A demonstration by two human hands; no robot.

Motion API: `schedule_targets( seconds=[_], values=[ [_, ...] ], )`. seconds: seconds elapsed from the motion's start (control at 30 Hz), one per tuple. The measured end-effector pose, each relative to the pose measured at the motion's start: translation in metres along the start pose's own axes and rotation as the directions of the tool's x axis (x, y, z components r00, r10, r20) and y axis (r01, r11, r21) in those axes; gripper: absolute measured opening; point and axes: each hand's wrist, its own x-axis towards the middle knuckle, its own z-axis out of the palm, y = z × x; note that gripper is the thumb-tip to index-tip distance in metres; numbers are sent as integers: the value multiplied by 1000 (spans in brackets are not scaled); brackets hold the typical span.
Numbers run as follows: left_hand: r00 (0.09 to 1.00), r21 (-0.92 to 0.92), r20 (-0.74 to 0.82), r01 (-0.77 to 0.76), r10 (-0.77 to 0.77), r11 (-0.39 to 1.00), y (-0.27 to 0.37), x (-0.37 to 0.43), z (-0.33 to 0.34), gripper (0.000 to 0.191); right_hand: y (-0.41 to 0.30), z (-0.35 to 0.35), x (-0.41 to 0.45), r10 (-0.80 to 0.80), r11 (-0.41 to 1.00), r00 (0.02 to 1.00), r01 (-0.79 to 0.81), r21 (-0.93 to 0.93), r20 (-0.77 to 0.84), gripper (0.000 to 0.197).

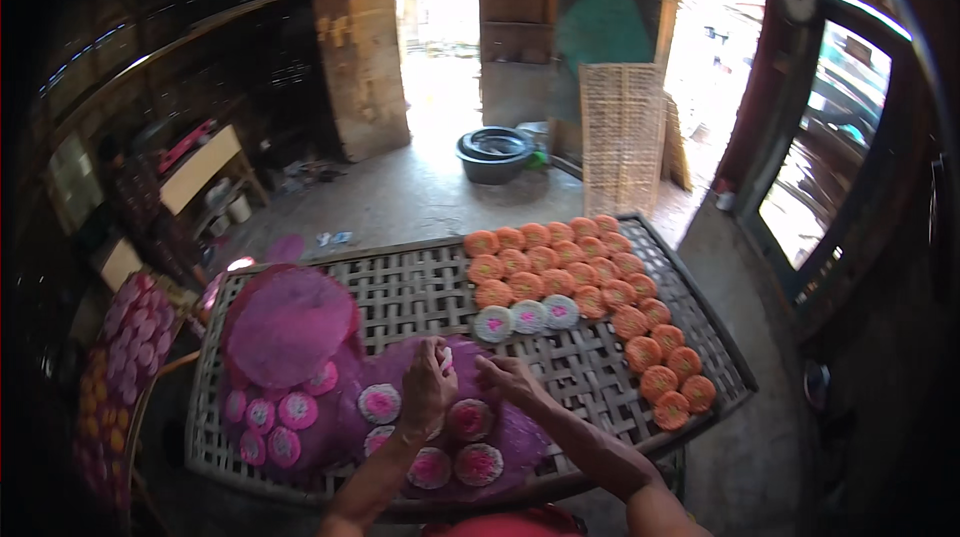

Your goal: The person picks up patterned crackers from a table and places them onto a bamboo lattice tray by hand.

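My left hand is closed on a small white-and-pink cake, mostly hidden by the fingers. My right hand is just to the right, its fingers bent together; whether it pinches anything is too small to tell. Both hands are over a purple plastic sheet with several round pink-and-white cakes, on a woven bamboo rack. Beyond my hands lie three white cakes with pink centres, next to rows of orange cakes.
At the rack's left, a pink round sheet lies above more pink cakes. A tray of coloured pieces stands further left, near a person. Dark basins and an upright woven panel are beyond the rack.
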Motion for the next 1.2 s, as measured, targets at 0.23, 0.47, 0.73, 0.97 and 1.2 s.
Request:
schedule_targets(
  seconds=[0.23, 0.47, 0.73, 0.97, 1.2],
  values=[
    [884, -161, 246, -368, 398, 916, 39, -20, 26, 49, 2, -63, -21, 89, 881, 980, 6, 473, -178, 31],
    [844, 261, 460, -427, 278, 866, -32, -61, -15, 50, -13, -148, -22, -135, 944, 808, -71, -323, -573, 39],
    [869, 39, 448, -252, 209, 967, -6, -55, -14, 41, 7, -176, -18, -455, 541, 688, -291, -789, -566, 35],
    [890, -154, 452, 16, 56, 988, 31, -48, -5, 41, -3, -96, -73, -360, 795, 803, -2, -607, -475, 33],
    [820, -462, 363, -254, 442, 850, 97, -36, 60, 40, 22, -70, -112, 235, 870, 950, -112, 480, -205, 47]
  ],
)
